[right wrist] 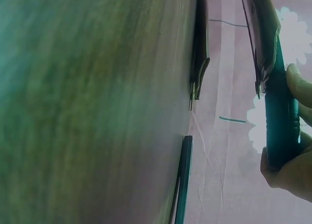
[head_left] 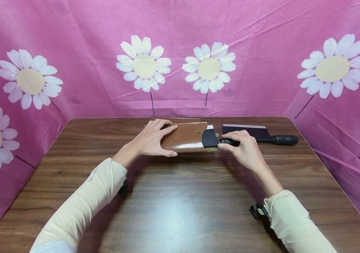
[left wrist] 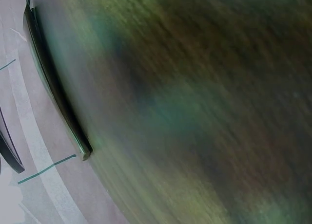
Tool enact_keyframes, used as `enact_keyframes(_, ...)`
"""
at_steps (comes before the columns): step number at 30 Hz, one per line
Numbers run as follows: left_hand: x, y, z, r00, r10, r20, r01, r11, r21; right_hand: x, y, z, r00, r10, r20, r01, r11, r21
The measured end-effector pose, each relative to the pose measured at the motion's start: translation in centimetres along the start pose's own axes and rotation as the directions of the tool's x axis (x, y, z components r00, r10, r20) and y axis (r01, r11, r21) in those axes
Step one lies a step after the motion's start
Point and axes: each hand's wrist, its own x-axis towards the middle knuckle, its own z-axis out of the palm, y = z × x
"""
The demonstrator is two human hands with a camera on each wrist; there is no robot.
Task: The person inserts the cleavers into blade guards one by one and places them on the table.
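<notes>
My left hand [head_left: 156, 138] grips the left end of a brown leather sheath [head_left: 183, 137], its thumb along the near edge and fingers over the top. From the sheath's right end sticks the black heel of a cleaver [head_left: 210, 137]; most of its blade is hidden inside. My right hand [head_left: 243, 146] holds that cleaver by its black handle [right wrist: 282, 121], fingers curled round it in the right wrist view. Sheath and cleaver are raised above the table there. The left hand is out of the left wrist view.
A second black cleaver [head_left: 249, 132] lies on the wooden table [head_left: 173, 196] at the back right. Behind the held sheath, another brown sheath [head_left: 176, 118] lies by the table's back edge. Pink flowered cloth [head_left: 97, 70] hangs close around the back and sides.
</notes>
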Motion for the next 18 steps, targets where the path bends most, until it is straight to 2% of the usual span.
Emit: enact_keyframes(18, 0.36, 0.11, 0.13, 1.0, 0.003, -0.011, -0.003, 1.0, -0.006, 0.04, -0.09, 0.04, 1.0, 0.006, -0.006, -0.006, 1.0, -0.002)
